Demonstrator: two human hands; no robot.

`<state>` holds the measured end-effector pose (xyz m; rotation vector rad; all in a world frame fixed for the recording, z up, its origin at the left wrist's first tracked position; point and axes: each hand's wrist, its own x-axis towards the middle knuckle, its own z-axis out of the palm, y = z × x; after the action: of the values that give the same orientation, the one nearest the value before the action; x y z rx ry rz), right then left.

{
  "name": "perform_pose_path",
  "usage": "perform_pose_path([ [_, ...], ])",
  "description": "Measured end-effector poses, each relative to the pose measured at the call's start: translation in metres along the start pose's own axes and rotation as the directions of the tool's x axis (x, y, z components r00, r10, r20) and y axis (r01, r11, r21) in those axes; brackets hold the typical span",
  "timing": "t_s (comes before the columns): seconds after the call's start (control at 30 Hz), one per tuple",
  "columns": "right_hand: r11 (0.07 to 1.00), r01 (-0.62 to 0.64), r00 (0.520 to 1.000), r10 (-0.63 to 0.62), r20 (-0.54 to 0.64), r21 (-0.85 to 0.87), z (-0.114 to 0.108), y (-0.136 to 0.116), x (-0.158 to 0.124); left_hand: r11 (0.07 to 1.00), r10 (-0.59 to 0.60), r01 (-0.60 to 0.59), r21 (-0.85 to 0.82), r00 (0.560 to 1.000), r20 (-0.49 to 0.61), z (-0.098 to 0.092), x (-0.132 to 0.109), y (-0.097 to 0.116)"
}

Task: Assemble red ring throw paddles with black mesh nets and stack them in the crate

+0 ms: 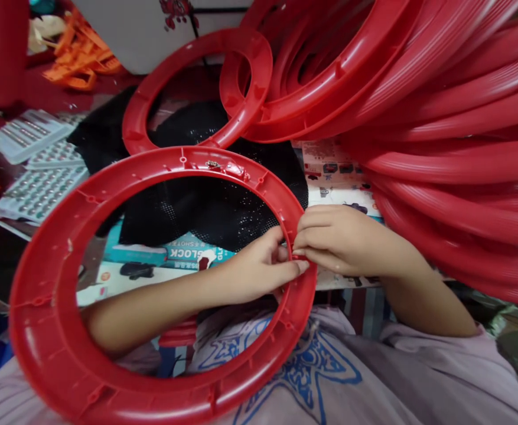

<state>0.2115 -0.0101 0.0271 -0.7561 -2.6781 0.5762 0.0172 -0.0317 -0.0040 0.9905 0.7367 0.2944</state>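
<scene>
A large red plastic ring (41, 307) lies tilted over my lap, and my left forearm passes through its opening. My left hand (259, 268) is closed, with its fingertips pinched at the ring's right inner rim. My right hand (334, 239) comes from outside the ring, fingers curled and pressed on the same spot of the rim (296, 254). Both hands meet there around a small part that I cannot make out.
More red rings (188, 59) lie behind, and a tall leaning stack of rings (440, 118) fills the right. Black mesh fabric (205, 206) and printed boxes (188, 251) cover the table. Grey trays of small parts (37, 183) and orange pieces (79, 56) sit far left.
</scene>
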Motion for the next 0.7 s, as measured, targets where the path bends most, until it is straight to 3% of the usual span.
perform_pose_path([
  [0.1, 0.96, -0.137, 0.984, 0.161, -0.081, 0.243, 0.0, 0.001, 0.001, 0.991, 0.04, -0.028, 0.132, 0.996, -0.083, 0.0, 0.0, -0.002],
  [0.2, 0.876, -0.199, 0.944, 0.292, -0.156, 0.44, -0.001, 0.004, 0.001, 0.961, 0.104, -0.077, 0.267, 0.991, -0.086, -0.002, -0.001, -0.001],
  [0.43, 0.913, -0.096, 0.949, 0.204, -0.24, 0.397, 0.001, 0.008, 0.001, 0.912, -0.038, 0.0, 0.41, 0.996, 0.084, -0.006, -0.007, 0.001],
  [0.53, 0.927, -0.103, 0.937, 0.212, -0.278, 0.36, 0.004, 0.009, 0.002, 0.931, -0.068, 0.021, 0.364, 0.991, 0.116, -0.007, -0.009, 0.0],
  [0.7, 0.888, -0.138, 0.909, 0.289, -0.3, 0.439, 0.008, 0.01, 0.003, 0.998, -0.05, 0.044, 0.033, 0.98, 0.193, -0.001, -0.011, 0.005],
])
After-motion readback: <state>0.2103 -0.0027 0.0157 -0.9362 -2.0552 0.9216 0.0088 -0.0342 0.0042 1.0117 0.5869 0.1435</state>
